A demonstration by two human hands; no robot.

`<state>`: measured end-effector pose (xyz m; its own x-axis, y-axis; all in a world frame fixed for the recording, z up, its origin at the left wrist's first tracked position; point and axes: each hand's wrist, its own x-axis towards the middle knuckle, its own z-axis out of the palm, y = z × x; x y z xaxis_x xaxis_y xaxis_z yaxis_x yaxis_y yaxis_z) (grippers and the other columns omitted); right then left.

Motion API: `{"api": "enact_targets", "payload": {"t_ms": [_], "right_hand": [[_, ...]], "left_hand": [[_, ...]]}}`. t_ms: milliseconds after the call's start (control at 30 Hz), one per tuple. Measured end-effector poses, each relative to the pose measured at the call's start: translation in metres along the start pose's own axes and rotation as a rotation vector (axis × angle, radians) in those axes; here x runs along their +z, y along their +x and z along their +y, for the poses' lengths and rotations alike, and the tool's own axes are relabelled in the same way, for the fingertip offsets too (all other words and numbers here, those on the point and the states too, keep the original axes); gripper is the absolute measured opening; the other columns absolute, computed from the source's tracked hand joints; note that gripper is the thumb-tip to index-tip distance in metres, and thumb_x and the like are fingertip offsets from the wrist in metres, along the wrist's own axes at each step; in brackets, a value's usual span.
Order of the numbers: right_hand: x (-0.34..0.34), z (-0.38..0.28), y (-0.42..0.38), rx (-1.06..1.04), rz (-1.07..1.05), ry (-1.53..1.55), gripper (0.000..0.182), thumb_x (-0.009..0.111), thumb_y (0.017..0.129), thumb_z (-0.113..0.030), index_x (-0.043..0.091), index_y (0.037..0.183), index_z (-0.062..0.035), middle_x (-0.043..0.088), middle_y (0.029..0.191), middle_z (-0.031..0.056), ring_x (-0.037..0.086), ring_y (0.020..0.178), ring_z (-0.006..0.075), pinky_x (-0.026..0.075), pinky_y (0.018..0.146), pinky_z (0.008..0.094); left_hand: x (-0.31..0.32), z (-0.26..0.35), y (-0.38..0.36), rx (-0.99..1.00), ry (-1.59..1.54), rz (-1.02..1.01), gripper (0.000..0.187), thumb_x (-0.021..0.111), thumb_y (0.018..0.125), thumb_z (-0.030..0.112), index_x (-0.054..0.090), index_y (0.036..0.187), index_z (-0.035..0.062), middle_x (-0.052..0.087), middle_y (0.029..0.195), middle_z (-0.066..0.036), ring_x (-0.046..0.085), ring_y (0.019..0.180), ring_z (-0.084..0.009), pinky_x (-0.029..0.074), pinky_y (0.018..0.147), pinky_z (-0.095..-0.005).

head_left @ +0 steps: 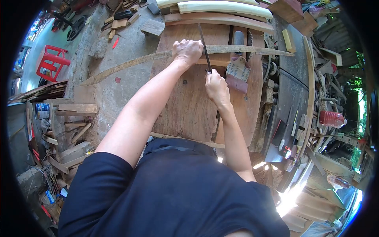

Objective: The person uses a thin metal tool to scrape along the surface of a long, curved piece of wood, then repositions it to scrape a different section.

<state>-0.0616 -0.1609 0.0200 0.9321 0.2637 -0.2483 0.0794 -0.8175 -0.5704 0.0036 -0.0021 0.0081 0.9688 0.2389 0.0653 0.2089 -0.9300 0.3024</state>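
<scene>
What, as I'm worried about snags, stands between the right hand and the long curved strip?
Nothing visible blocks the right hand; its tool reaches across the strip. The sandpaper sits to the right, while the left hand grips close beside the tool.

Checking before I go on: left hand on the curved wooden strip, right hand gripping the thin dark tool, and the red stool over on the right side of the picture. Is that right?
Not quite: the head view shows the red stool on the left side. Left hand on the curved wooden strip, right hand gripping the thin dark tool: correct.
</scene>
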Motion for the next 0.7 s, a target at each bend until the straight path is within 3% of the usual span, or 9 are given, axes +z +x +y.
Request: {"api": "enact_targets", "payload": {"t_ms": [200,300,600,700], "right_hand": [[-0.002,-0.002,-0.021,-0.03,0.142,-0.032,0.034,0.039,0.101,-0.034,0.054,0.099,-0.0031,0.067,0.078,0.0266,0.066,0.078,0.0457,0.051,0.069,0.0543],[0.008,0.002,-0.029,-0.112,0.256,-0.148,0.03,0.041,0.101,-0.032,0.053,0.093,-0.0054,0.066,0.064,0.0192,0.066,0.062,0.0416,0.052,0.055,0.051],[0.019,-0.014,0.031,-0.187,0.391,-0.257,0.024,0.046,0.098,-0.025,0.054,0.088,-0.0043,0.066,0.066,0.0218,0.068,0.063,0.0387,0.055,0.056,0.0479],[0.006,-0.008,-0.01,-0.148,0.302,-0.283,0.025,0.046,0.098,-0.026,0.055,0.089,-0.0046,0.066,0.067,0.0217,0.068,0.063,0.0388,0.054,0.057,0.0496]], "left_hand": [[0.001,-0.002,-0.005,-0.002,0.006,0.03,0.051,0.037,0.097,0.037,0.074,0.078,0.0073,0.071,0.085,-0.017,0.069,0.085,-0.0329,0.049,0.08,-0.0459],[0.0,0.002,-0.006,-0.012,0.021,0.024,0.051,0.037,0.097,0.036,0.074,0.077,0.0074,0.071,0.084,-0.017,0.069,0.085,-0.033,0.049,0.08,-0.0461],[-0.003,0.0,-0.007,-0.012,0.038,0.019,0.051,0.035,0.097,0.036,0.074,0.077,0.0089,0.071,0.082,-0.015,0.07,0.08,-0.0335,0.05,0.078,-0.0456],[-0.001,0.0,-0.004,-0.024,0.034,0.041,0.051,0.035,0.097,0.035,0.074,0.076,0.0096,0.072,0.082,-0.015,0.07,0.08,-0.0326,0.051,0.078,-0.0453]]}}
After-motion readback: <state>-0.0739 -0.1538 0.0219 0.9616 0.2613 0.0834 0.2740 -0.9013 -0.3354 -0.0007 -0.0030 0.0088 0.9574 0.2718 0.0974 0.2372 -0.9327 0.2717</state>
